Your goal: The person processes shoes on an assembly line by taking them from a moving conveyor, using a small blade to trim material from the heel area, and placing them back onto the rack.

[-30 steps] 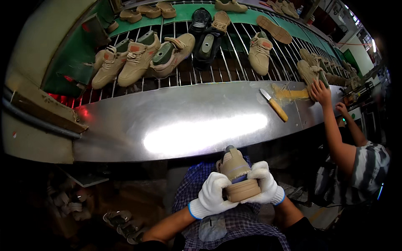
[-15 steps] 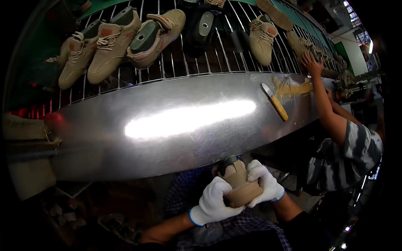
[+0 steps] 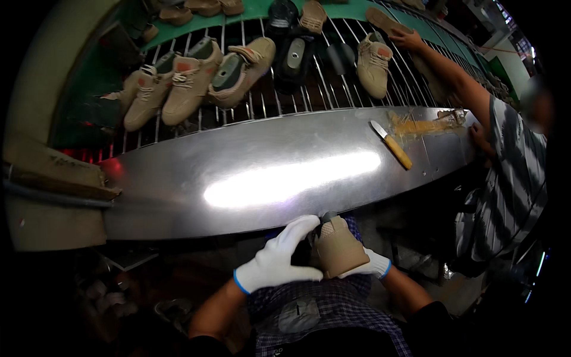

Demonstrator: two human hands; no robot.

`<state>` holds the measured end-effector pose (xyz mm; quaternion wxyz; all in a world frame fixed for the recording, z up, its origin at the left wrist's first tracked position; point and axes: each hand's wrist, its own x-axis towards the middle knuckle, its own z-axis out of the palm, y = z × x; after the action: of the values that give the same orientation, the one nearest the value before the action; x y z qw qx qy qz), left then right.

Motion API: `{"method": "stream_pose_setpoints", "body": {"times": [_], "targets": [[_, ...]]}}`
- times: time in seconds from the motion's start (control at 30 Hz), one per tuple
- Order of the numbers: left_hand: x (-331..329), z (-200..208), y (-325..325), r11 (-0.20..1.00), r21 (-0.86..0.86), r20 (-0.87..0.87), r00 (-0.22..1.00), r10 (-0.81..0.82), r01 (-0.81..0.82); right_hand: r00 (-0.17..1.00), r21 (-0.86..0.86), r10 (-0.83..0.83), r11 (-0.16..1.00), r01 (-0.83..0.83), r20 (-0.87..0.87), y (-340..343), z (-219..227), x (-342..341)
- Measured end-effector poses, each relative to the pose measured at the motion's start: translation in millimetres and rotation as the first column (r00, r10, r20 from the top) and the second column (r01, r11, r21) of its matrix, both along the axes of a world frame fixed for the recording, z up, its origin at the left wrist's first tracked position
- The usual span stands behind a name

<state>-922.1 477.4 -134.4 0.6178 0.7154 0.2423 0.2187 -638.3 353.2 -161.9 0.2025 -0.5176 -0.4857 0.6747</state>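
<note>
A beige shoe (image 3: 339, 247) is in front of my body, just off the near edge of the metal bench. Its heel end faces me, and a dark grey-green insert shows at its top. My right hand (image 3: 372, 265), in a white knit glove with a blue cuff, holds the shoe from its right and underside; most of those fingers are hidden behind it. On the other side, my left hand (image 3: 278, 259), gloved alike, is open, thumb and fingers spread apart. Its thumb tip comes close to the shoe's lower left edge; whether it touches, I cannot tell.
A yellow-handled knife (image 3: 392, 146) lies on the metal bench (image 3: 160, 184), near brown tape (image 3: 425, 125). Beyond it, a wire rack carries several beige shoes (image 3: 184, 89) and a dark shoe form (image 3: 294, 53). A co-worker's hand (image 3: 407, 40) touches a sole (image 3: 383, 21). Cardboard (image 3: 56, 220) stands at left.
My left hand has let go of the shoe and opened to its left. The shoe has turned more upright in my right hand. The co-worker's hand has moved farther across the rack.
</note>
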Motion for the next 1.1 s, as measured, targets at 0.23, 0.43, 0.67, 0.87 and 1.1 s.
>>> {"method": "stream_pose_setpoints", "body": {"times": [0.23,0.43,0.67,0.87,1.1], "targets": [[-7.2,91.5,47.3,0.870,-0.422,0.188,0.964,-0.190,0.254,0.903,0.073,0.176,0.984,-0.160,-0.392,81.1,41.9,-20.5],[-5.2,174.3,91.0,0.890,0.133,0.189,0.893,0.409,-0.436,0.911,0.478,-0.291,0.780,0.403,-0.293,174.6,122.9,-28.2],[3.7,119.8,148.1,0.741,0.137,0.247,0.747,0.617,-0.657,0.840,0.446,-0.334,0.731,0.517,-0.427,214.8,129.1,-38.2],[6.1,137.0,130.0,0.791,0.023,0.296,0.760,0.578,-0.611,0.795,0.360,-0.209,0.806,0.470,-0.569,278.6,158.1,-61.4],[17.9,142.7,110.7,0.665,0.200,0.253,0.694,0.674,-0.719,0.751,0.445,-0.162,0.719,0.534,-0.640,275.9,148.1,-84.3]]}}
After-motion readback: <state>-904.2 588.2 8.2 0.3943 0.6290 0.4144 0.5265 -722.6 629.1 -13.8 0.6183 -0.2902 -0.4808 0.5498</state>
